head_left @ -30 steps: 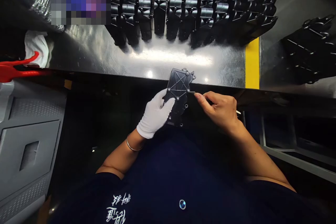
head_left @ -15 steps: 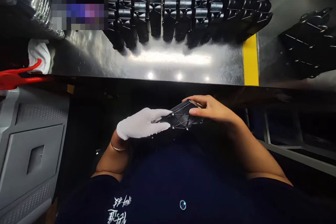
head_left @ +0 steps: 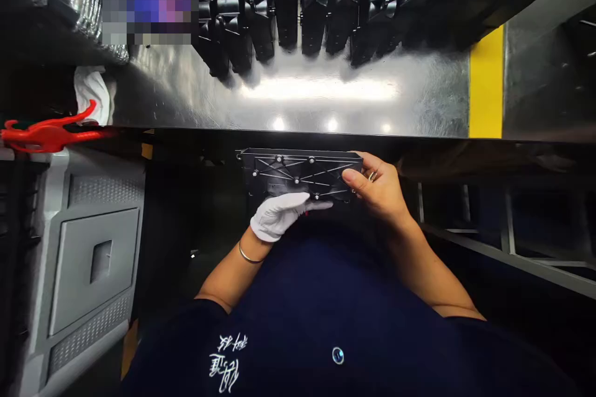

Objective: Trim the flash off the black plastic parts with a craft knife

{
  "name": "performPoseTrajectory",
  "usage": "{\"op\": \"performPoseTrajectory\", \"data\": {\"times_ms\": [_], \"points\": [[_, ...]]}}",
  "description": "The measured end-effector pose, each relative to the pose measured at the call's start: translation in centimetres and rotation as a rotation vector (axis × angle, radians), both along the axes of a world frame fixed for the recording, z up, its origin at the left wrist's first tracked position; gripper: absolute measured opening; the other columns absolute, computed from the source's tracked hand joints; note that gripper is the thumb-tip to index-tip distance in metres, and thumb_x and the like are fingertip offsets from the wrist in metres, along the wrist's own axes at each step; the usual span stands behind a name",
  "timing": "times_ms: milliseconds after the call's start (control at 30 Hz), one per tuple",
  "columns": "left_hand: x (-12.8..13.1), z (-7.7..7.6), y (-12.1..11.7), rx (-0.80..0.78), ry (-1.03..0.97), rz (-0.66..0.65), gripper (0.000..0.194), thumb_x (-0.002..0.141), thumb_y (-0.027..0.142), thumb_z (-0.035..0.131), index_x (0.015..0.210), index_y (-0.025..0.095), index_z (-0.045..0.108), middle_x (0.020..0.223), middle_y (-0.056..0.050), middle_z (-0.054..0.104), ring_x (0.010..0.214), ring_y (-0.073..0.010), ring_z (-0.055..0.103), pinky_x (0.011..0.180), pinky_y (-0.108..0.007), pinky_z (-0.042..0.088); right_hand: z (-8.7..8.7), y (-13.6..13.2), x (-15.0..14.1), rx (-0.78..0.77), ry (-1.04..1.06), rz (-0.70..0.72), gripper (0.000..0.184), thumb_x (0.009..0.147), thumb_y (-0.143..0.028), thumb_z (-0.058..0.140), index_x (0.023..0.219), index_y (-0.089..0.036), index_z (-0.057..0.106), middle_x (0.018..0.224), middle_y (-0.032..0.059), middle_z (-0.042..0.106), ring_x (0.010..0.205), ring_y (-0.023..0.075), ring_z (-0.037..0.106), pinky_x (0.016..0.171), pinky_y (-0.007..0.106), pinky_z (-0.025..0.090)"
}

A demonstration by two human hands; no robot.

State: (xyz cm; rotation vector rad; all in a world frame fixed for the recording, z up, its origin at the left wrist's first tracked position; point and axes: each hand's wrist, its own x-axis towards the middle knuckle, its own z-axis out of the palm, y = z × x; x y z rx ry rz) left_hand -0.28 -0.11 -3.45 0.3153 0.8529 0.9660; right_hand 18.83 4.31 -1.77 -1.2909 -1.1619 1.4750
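Observation:
A black plastic housing with raised crossed ribs and several metal-ringed holes is held level between my hands, just in front of the bench edge. My bare right hand grips its right end, thumb on the ribbed face and the other fingers behind. A small shiny metal item shows between those fingers; its full shape is hidden. My left hand, in a white glove, holds the lower edge near the middle, one digit across the face and others showing just below. The housing's back is out of sight.
On the metal bench stand rows of black plastic parts. A yellow stripe crosses the bench at right. At left are a white cloth, a red-handled tool and a grey plastic cabinet.
The housing has turned from upright to lengthwise across my body and come below the bench edge. My right hand has gone from working a thin tool at a hole to gripping the right end.

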Motion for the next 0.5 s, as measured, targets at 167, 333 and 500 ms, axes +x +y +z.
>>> {"op": "performPoseTrajectory", "data": {"times_ms": [167,333,500], "points": [[0.2,0.3,1.4,-0.163,0.052,0.213,0.02,0.062,0.004,0.067,0.073,0.018,0.073,0.088,-0.003,0.077,0.107,-0.0269,0.069,0.106,-0.052,0.05,-1.3,-0.2,-0.5,-0.015,-0.026,-0.21,0.047,0.08,-0.064,0.069,0.101,-0.022,0.063,0.091,0.0027,0.064,0.064,0.0122,0.058,0.046,0.02,0.049],[-0.8,-0.2,1.0,0.0,0.251,0.343,0.024,0.056,0.007,0.078,0.075,0.021,0.072,0.085,0.002,0.076,0.102,-0.0242,0.071,0.103,-0.051,0.052,-0.4,-2.3,-1.1,-0.003,0.015,-0.018,0.038,0.091,-0.056,0.062,0.101,-0.019,0.066,0.075,0.0018,0.065,0.056,0.0131,0.06,0.046,0.023,0.053],[-1.7,-1.1,0.4,0.125,0.54,0.311,0.028,0.072,0.028,0.079,0.099,0.026,0.071,0.1,-0.003,0.074,0.109,-0.0239,0.066,0.094,-0.04,0.056,1.0,-4.1,-3.0,0.213,-0.061,0.046,0.022,0.093,-0.04,0.065,0.092,-0.02,0.075,0.072,0.0025,0.065,0.061,0.0148,0.061,0.054,0.026,0.052]]}}
